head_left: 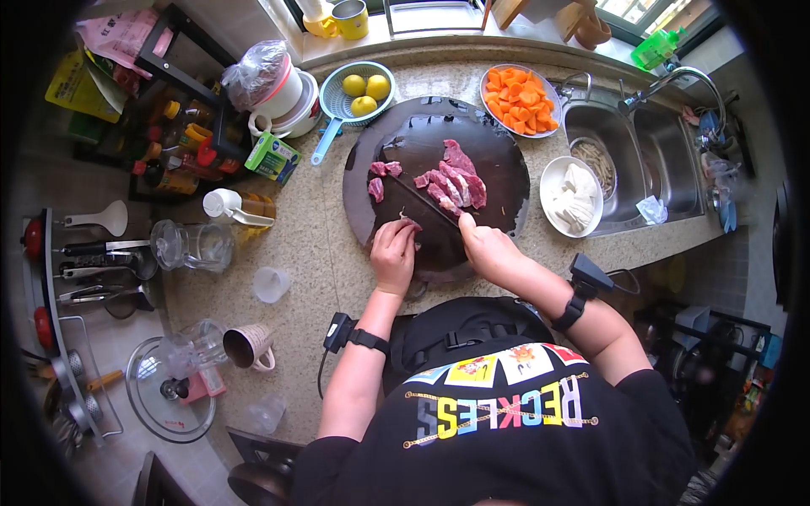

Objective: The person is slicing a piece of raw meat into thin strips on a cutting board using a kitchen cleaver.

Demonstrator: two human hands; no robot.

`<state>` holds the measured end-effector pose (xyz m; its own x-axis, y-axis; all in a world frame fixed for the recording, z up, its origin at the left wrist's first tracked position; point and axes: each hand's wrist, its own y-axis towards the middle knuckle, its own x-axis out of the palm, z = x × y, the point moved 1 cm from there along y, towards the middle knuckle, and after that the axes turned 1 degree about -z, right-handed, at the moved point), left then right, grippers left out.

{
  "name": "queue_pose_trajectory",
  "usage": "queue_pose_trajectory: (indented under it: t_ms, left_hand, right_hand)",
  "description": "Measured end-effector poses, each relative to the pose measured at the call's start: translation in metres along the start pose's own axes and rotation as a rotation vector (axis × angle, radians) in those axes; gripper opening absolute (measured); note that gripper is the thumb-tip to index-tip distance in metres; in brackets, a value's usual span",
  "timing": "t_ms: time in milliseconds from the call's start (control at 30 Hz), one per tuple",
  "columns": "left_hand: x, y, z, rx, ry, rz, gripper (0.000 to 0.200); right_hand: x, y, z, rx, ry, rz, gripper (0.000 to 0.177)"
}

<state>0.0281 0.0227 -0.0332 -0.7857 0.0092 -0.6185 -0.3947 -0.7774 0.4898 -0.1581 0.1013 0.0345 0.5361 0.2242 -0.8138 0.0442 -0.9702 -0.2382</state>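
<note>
A round dark cutting board (pixel 380 152) lies on the counter. My right hand (pixel 492 249) is wrapped round the handle of a knife (pixel 430 196), whose dark blade points up and left across the board. My left hand (pixel 395 255) rests at the board's near left, fingers curled down on a small piece of raw meat (pixel 411 223) that they partly hide. Sliced raw red meat (pixel 456 179) is heaped right of the blade. Beyond the blade's tip, to the left, sit a few smaller meat pieces (pixel 377 187).
Behind the board stand a blue colander (pixel 336 99) with yellow-green fruit and a plate (pixel 553 126) of cut carrots. On the right are a white bowl (pixel 550 202) and a steel double sink (pixel 624 198). A mug (pixel 249 346) and glass lid (pixel 148 413) lie to the left.
</note>
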Motion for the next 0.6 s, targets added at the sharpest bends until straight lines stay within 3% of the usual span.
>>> queue_pose_trajectory:
  t_ms: [133, 300, 600]
  left_hand:
    - [-0.015, -0.003, -0.001, -0.024, 0.072, 0.031, 0.02]
    - [-0.009, -0.005, -0.006, 0.071, 0.04, -0.014, 0.015]
    - [0.002, -0.012, -0.016, -0.016, 0.077, -0.102, 0.021]
  right_hand:
    - [0.011, -0.017, 0.004, -0.021, 0.045, 0.008, 0.022]
    - [0.01, -0.031, -0.005, -0.038, 0.01, -0.145, 0.02]
    - [0.002, -0.036, -0.019, 0.043, -0.13, -0.2, 0.013]
